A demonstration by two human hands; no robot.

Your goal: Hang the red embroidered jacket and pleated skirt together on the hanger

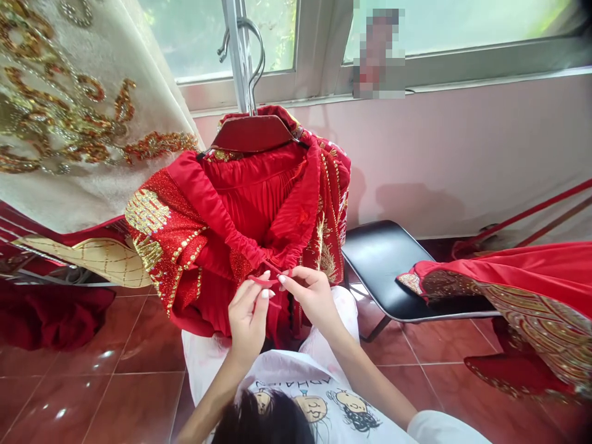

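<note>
A red garment with gathered satin and gold beadwork hangs in front of me from a hanger with a dark red bar. At its gathered waistband, a thin red drawstring comes out toward my hands. My left hand pinches this drawstring between thumb and fingers. Just right of it, my right hand also pinches the drawstring, its fingertips almost touching the left ones. The lower folds of the garment lie over my lap, between my knees.
A black folding chair stands at the right, with a red embroidered garment draped over it. White fabric with gold beading hangs at the left. A metal rack post rises before the window. Dark red cloth lies low at the left.
</note>
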